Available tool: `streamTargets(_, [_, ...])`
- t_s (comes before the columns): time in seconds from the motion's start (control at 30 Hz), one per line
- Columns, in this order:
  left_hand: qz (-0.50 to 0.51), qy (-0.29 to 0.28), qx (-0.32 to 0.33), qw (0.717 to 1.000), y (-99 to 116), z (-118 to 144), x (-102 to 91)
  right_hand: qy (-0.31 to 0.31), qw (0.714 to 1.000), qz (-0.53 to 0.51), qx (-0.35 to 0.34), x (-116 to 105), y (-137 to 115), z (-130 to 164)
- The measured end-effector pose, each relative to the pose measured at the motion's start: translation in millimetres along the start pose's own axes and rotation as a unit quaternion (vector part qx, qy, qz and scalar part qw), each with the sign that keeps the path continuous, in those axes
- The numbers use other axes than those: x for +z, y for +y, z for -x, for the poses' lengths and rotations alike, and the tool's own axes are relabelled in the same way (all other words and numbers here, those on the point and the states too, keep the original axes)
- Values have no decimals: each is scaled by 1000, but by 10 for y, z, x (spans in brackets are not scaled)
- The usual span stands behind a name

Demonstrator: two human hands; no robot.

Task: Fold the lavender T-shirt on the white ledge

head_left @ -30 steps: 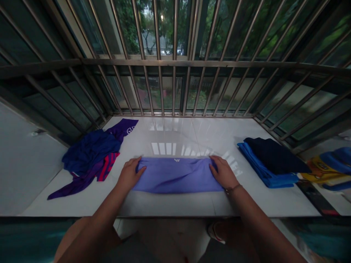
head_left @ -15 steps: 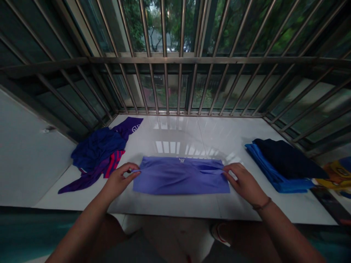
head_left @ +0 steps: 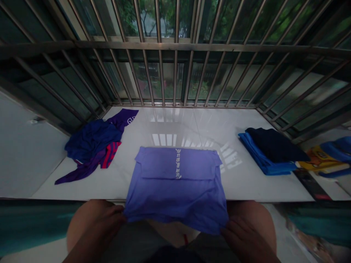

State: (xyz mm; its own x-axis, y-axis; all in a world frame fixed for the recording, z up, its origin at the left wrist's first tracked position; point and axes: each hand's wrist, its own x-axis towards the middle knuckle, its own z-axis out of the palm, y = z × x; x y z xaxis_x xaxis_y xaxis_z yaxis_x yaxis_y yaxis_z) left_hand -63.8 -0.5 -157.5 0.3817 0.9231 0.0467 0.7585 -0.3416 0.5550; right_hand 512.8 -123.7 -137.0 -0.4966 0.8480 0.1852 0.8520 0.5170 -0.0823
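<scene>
In shadow, left hand (head_left: 112, 219) and right hand (head_left: 237, 230) seem to grip near corners of the lavender garment (head_left: 175, 191); even tension would best flatten its creases

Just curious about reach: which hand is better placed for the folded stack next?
Probably the right hand: the folded stack lies rightward, farther from the left hand. Both hold near corners of the lavender cloth.

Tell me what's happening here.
A person's left hand and right hand hold the near corners of a lavender cloth garment. Its far part lies folded on a glossy white ledge; its near edge reaches past the front. A crumpled blue-and-purple clothing heap lies left, a folded blue fabric stack right.
</scene>
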Motion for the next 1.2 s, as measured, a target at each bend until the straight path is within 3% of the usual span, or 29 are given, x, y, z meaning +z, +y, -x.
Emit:
streamTargets(0.1, [-17, -65, -8, 998, 78, 98, 131, 11, 999, -18, 26, 151, -69, 56])
streamTargets(0.3, [34, -54, -129, 990, 202, 202, 114, 27, 996, -14, 82, 246, -116, 134])
streamTargets(0.47, [61, 27, -273, 960, 352, 182, 284, 39, 992, -32, 113, 336, -293, 35])
streamTargets(0.6, [109, 59, -311, 942, 502, -70, 443, 36, 992, -74, 95, 362, -619, -310])
streamTargets(0.67, [188, 60, -343, 918, 585, -212, 458, 27, 992, -98, 80, 351, -807, -534])
streamTargets(0.77, [377, 63, -404, 831, 725, -325, 406, 19, 990, -125, 61, 317, -1050, -858])
streamTargets(0.83, [480, 74, -408, 773, 822, -319, 338, 15, 987, -149, 53, 286, -1175, -1048])
streamTargets(0.9, [532, 87, -404, 739, 915, -275, 251, 11, 982, -183, 47, 254, -1285, -1224])
streamTargets(1.07, [603, 94, -400, 684, 1131, -208, 66, 31, 967, -243, 67, 240, -1568, -1723])
streamTargets(1.2, [624, 76, -367, 686, 1226, -229, 70, 20, 975, -217, 51, 324, -1740, -2158])
